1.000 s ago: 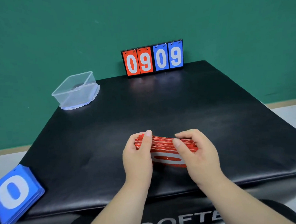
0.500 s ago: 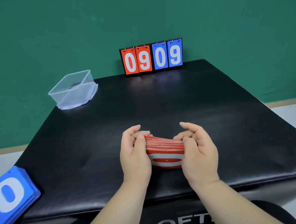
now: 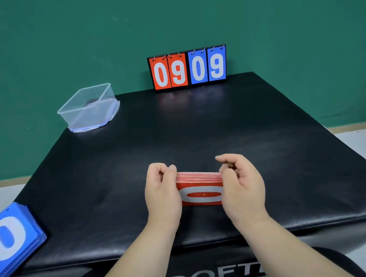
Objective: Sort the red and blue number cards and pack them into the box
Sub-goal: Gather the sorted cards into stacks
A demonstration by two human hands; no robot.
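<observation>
The red cards point(image 3: 200, 193) are near the front middle of the black padded table point(image 3: 198, 126), held between both hands with the white zero on the front card facing the camera. A second ago the pack was splayed, its upper edges fanned and slanting down to the right. Half a second ago it was tighter but still sloped. Now the edges line up in one even, level block. The left hand point(image 3: 162, 195) has its grip closed on the left end of the pack, thumb and curled fingers pinching it near the top. The right hand point(image 3: 241, 188) grips the right end. Its fingers, spread looser half a second ago, are now curled in over the upper corner. Whether the pack's lower edge touches the table cannot be told. The blue cards point(image 3: 10, 236) lie in a stack at the near left corner, well apart from the hands, as before. The clear box point(image 3: 88, 107) stands open on its lid at the far left corner, and the scoreboard point(image 3: 187, 68) reading 0909 stands at the far edge against the green wall, both unmoved.
</observation>
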